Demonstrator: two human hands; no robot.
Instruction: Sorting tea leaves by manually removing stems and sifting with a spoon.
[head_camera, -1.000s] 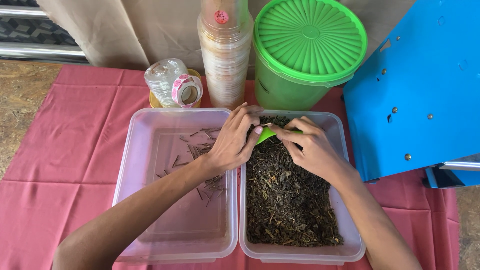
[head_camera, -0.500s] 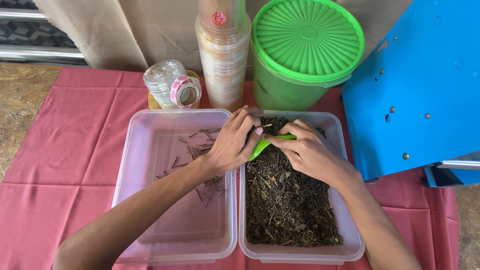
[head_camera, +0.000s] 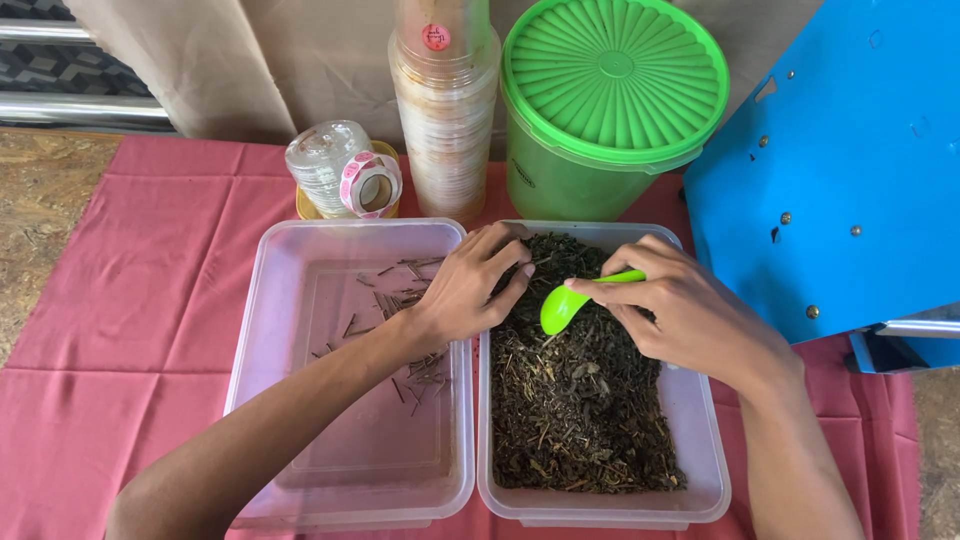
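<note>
Two clear plastic tubs stand side by side on a red cloth. The right tub (head_camera: 712, 470) is full of dark dried leaves and stems (head_camera: 580, 410). The left tub (head_camera: 262, 330) holds only several thin brown sticks (head_camera: 405, 290). My right hand (head_camera: 690, 310) grips a small green spoon (head_camera: 565, 305) over the leaves, bowl pointing left. My left hand (head_camera: 470, 285) rests across the two tubs' shared rims, its fingertips in the leaves just left of the spoon; whether it pinches anything is hidden.
Behind the tubs stand a green lidded bucket (head_camera: 610, 100), a tall stack of clear cups (head_camera: 445, 110), and a stack of clear lids with a roll of pink stickers (head_camera: 345, 175). A blue metal machine panel (head_camera: 850, 150) rises at the right. Red cloth (head_camera: 130, 300) covers the table.
The green spoon has come out from between my hands, and its bowl now shows above the leaves. My hands have drawn slightly apart.
</note>
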